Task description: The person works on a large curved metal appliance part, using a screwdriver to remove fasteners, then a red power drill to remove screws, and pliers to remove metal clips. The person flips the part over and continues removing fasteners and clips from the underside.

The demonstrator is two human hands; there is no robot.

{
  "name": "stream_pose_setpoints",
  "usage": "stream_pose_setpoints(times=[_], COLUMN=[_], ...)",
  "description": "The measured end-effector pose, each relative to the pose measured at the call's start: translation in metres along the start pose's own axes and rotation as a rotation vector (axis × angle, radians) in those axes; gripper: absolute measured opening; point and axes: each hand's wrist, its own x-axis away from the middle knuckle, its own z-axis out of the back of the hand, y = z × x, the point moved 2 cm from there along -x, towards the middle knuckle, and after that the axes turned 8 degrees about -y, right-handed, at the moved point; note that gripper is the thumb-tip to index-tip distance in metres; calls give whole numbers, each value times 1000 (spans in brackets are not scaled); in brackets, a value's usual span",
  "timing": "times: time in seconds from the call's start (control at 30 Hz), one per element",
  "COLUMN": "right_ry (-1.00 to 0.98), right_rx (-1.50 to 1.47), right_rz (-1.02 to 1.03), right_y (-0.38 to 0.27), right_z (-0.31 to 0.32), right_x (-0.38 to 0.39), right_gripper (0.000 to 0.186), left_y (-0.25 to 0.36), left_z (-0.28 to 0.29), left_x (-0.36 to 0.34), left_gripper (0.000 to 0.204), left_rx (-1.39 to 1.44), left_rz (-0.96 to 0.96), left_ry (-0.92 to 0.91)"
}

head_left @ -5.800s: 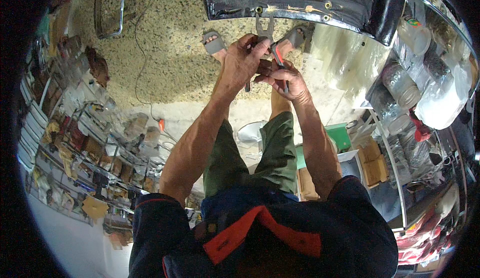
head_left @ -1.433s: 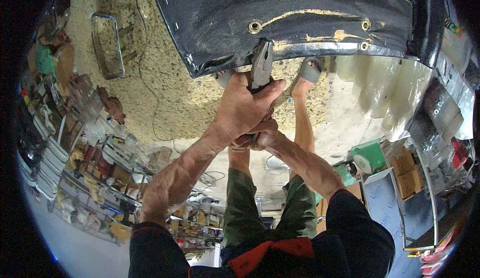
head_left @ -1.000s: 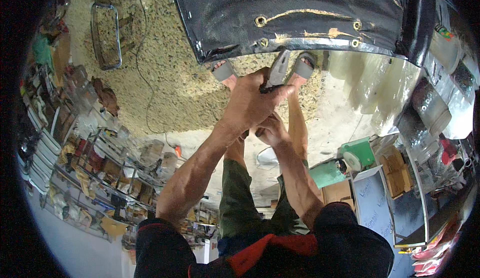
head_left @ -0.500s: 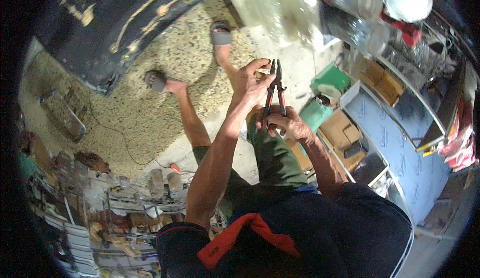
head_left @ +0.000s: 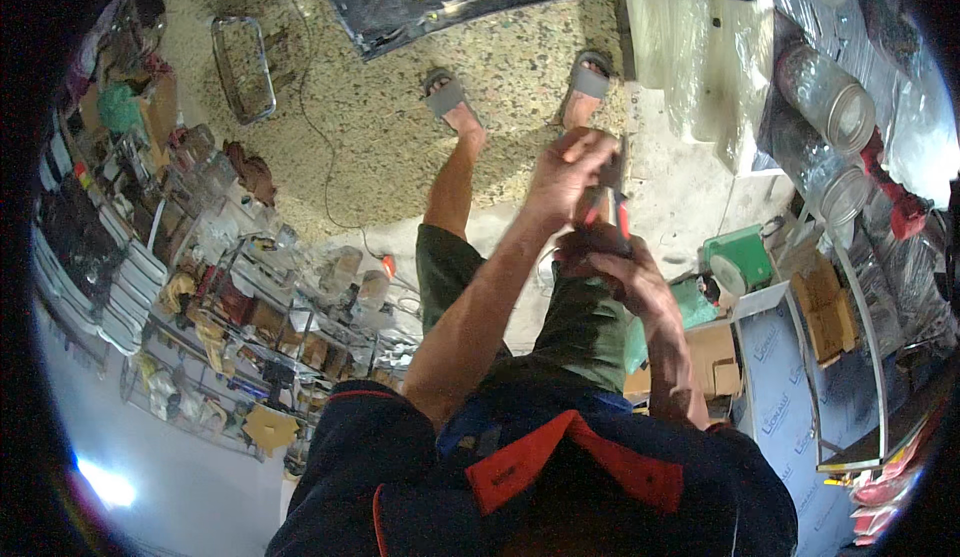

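A pair of pliers (head_left: pixel 621 219) with red and black handles stands in front of me, jaws pointing away and blurred by motion. Around its handles my right hand (head_left: pixel 622 265) is closed. My left hand (head_left: pixel 565 182) is beside the jaws, its fingers bent in and closed; whatever they hold, if anything, is hidden. Both hands are over the floor beyond my right knee.
A black padded panel (head_left: pixel 480 2) with eyelets lies at the far side. Shelves crowded with goods (head_left: pixel 250 307) stand at left. At right are clear plastic jars (head_left: pixel 830 102), a green container (head_left: pixel 738 257), cardboard boxes (head_left: pixel 712 357) and a metal-framed rack (head_left: pixel 875 377). A cable (head_left: pixel 305 117) crosses the speckled floor.
My view has swung to the left, so the surroundings sit farther right in it. The pliers stay in my right hand, now blurred, and my left fingers have curled in beside the jaws.
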Motion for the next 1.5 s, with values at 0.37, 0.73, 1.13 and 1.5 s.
stream_pose_setpoints(times=[0.37,0.73,1.13,1.5], right_ry=[-468,-451,-398,-539], right_rx=[-289,-352,-520,-1077], right_rz=[125,165,77,79], right_y=[-18,-37,-59,-66], right_z=[-99,-122,-146,-196], right_x=[-177,-210,-195,-200], right_gripper=[42,38,35,29], left_y=[166,207,218,237], left_z=[122,131,130,134], left_x=[14,-5,-14,-14], left_gripper=[26,17,15,35], left_rx=[-400,-370,-231,-468], left_rz=[-218,-70,14,234], left_ry=[186,147,68,34])
